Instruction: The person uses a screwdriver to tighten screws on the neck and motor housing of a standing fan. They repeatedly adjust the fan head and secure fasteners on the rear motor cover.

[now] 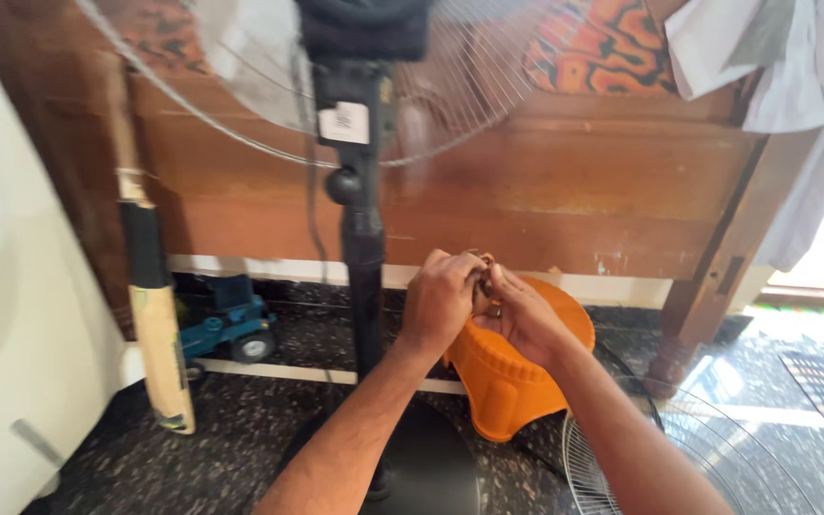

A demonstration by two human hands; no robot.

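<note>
My left hand and my right hand meet in the middle of the view, fingers curled together around a small object that the fingers mostly hide. They hover just above an orange plastic stool. Left of the hands rises the black pole of a standing fan, with its wire rear guard and dark motor housing at the top. The fan's round black base lies under my left forearm.
A loose wire fan guard leans at the lower right on the dark speckled floor. A cricket bat stands against a wooden bed frame. A blue toy truck sits under the bed. A white appliance fills the left.
</note>
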